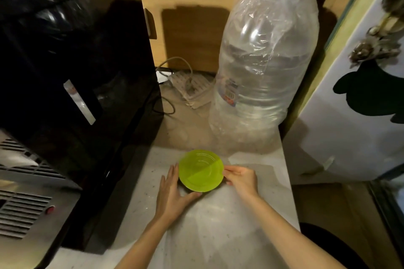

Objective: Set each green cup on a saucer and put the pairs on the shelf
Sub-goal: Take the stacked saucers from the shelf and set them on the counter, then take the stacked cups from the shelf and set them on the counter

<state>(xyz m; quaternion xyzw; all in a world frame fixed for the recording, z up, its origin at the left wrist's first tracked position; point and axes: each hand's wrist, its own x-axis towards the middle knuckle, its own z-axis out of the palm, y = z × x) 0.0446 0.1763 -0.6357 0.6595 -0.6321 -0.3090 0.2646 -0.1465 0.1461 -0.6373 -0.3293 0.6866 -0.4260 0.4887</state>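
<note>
Forearms: nearest the camera, both bare, rising from the bottom edge toward mid-frame.
Counter [218, 225]: pale and speckled, filling the lower middle of the frame.
Black appliance [76, 72]: tall and glossy, taking up the left half of the frame.
Water bottle [266, 61]: large, clear, wrapped in plastic film, standing upper right of centre at the back of the counter.
White door [360, 116]: at the right edge, with a dark sticker on it.
Power strip [192, 87]: behind the bottle's foot, cables trailing to it.
Saucer [201, 170]: green, just below centre, apparently raised a little off the counter.
Left hand [172, 194]: fingers nearly straight along the saucer's left rim, thumb tucked under its near edge.
Right hand [241, 179]: fingers curled, pinching the saucer's right rim.
Cup: none in view.
Step in hand: most likely handling a bare saucer, before any cup is paired with it.
Next move: probably calls for a green cup centred on the saucer, then a level two-handed carry to a shelf not visible here.
</note>
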